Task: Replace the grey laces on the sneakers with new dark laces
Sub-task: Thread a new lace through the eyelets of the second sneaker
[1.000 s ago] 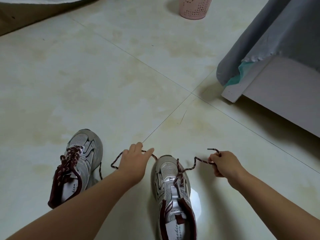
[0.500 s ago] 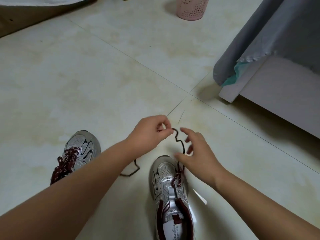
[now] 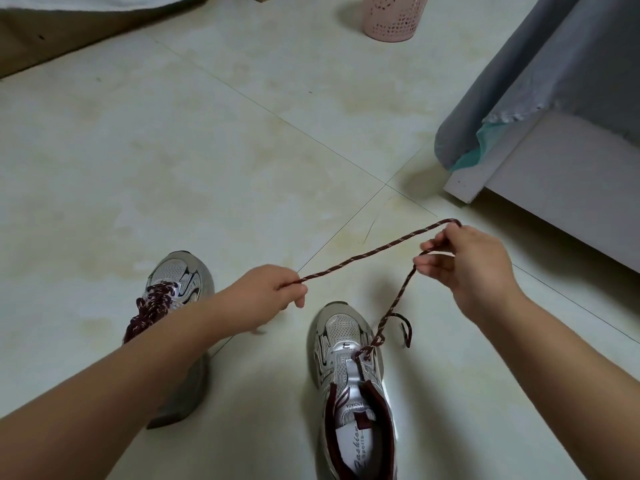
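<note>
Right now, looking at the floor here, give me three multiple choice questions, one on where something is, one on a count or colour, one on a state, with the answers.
1. Where is the pink basket?
A. On the floor at the far edge of the view
B. Between the two sneakers
C. On the grey cover

2. How many sneakers show?
A. One
B. Two
C. Three

3. How is the dark lace on the right sneaker?
A. Tied in a bow
B. Lying loose, untouched
C. Held between both hands

Answers:
1 A: it stands on the tiles at the top, beyond the hands.
2 B: the left sneaker and the right one.
3 C: the left hand and right hand both pinch it.
</note>
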